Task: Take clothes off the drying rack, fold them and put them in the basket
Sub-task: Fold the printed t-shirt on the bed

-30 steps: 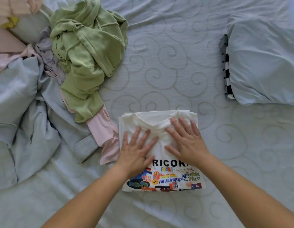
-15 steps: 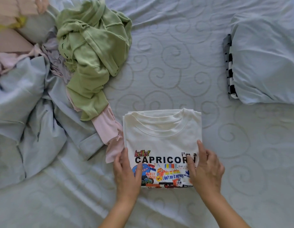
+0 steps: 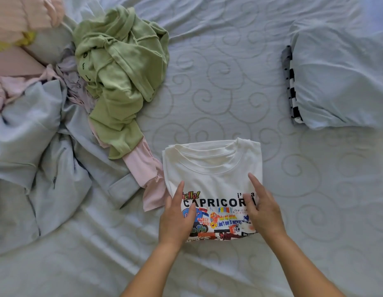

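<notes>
A folded white T-shirt (image 3: 212, 174) lies flat on the bed sheet (image 3: 207, 82), low in the middle of the frame, with its neck at the top. The left hand (image 3: 177, 219) rests on the shirt's lower left edge, fingers straight, gripping nothing. The right hand (image 3: 263, 215) rests on the lower right edge, also open and flat. The shirt's left edge touches a pink sleeve (image 3: 147, 168). That sleeve comes out of a messy pile at the left, with a green top (image 3: 122, 71) and a pale blue jacket (image 3: 36, 146). Bare sheet lies right of the shirt and below it. A pillow (image 3: 340, 82) sits well apart at the upper right.
</notes>
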Demonstrator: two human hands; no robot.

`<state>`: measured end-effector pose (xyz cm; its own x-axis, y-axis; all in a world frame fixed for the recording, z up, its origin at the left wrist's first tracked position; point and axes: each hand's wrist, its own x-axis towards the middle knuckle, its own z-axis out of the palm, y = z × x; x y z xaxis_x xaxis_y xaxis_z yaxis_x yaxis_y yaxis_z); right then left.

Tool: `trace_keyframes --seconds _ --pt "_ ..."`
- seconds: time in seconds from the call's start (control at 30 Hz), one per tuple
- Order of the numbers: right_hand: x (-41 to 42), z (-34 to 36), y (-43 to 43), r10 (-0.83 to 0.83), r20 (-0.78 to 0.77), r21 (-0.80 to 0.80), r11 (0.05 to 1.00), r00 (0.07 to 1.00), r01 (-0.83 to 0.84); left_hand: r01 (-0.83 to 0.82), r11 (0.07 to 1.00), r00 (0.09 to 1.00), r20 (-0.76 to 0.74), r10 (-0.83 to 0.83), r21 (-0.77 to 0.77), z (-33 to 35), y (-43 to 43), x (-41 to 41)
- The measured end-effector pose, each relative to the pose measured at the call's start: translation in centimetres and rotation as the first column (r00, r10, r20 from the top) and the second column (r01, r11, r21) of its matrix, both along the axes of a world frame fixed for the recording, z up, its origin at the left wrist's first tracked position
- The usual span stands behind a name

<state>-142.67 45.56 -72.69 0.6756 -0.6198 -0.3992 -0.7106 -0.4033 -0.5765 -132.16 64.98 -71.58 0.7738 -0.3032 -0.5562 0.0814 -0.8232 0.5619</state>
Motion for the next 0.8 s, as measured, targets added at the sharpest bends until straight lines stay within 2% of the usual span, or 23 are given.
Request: trace_keyframes --seconds 0.2,0.33,0.43,0.57,0.7,0.8 --pt "1.5 0.2 -0.5 0.16 -0.076 0.032 0.987 0.984 -0.158 0.077 0.997 0.997 0.012 -0.077 0.011 0.2 -1.1 0.9" --pt "2.1 1.5 -0.8 0.228 -0.079 0.009 0.974 0.97 -0.228 0.136 0.989 0.987 0.082 -0.14 0.053 1.7 -2.6 0.1" --pt "1.8 3.6 -2.3 0.224 0.028 -0.05 0.974 0.974 -0.223 0.19 0.982 0.971 0.143 -0.191 0.021 4.4 -4.5 -0.6" --pt "2.0 6.5 -7.0 0.261 0.208 -0.255 0.945 0.943 -0.205 0.259 0.964 0.934 0.269 -0.233 -0.064 8.2 -9.8 -0.1" --pt "3.4 10.3 -14.7 0.293 0.323 -0.383 0.91 0.9 -0.159 0.352 0.925 0.864 0.428 -0.264 -0.141 10.5 -17.8 2.2" --pt "4.6 12.8 -21.4 0.288 0.385 -0.446 0.89 0.877 -0.096 0.397 0.892 0.835 0.489 -0.252 -0.218 12.6 -24.8 4.1"
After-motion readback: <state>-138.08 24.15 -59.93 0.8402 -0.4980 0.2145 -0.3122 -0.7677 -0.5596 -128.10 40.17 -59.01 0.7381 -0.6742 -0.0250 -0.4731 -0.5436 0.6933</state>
